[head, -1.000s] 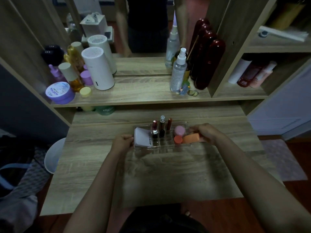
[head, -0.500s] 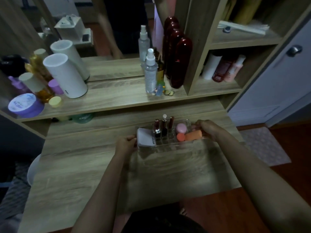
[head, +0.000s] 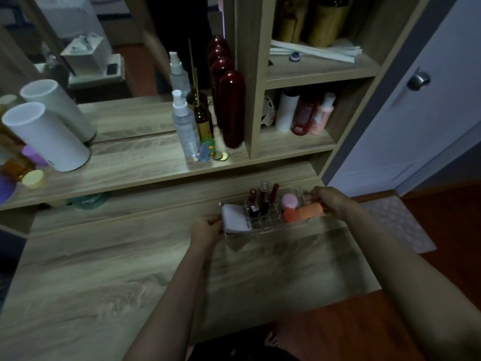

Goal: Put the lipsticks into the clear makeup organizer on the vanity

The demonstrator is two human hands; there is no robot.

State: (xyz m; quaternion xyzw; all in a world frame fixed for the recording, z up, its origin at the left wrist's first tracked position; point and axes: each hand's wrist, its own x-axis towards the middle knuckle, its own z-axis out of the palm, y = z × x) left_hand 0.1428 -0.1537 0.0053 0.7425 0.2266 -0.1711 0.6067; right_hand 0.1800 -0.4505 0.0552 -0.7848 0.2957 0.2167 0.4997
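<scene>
Both hands have carried the clear makeup organizer (head: 263,217) rightward along the vanity (head: 104,269). Left hand (head: 205,227) and right hand (head: 329,200) pinch its ends. Three lipsticks (head: 263,201) stand inside, so loading looks finished; next, let go gently.

Purple jar (head: 5,189) cut by left edge, organizer (head: 302,194) walls — faint

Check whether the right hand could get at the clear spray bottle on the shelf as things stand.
Probably not yet: the right hand grips the organizer. The spray bottle stands unblocked in front, so once freed, likely yes.
</scene>
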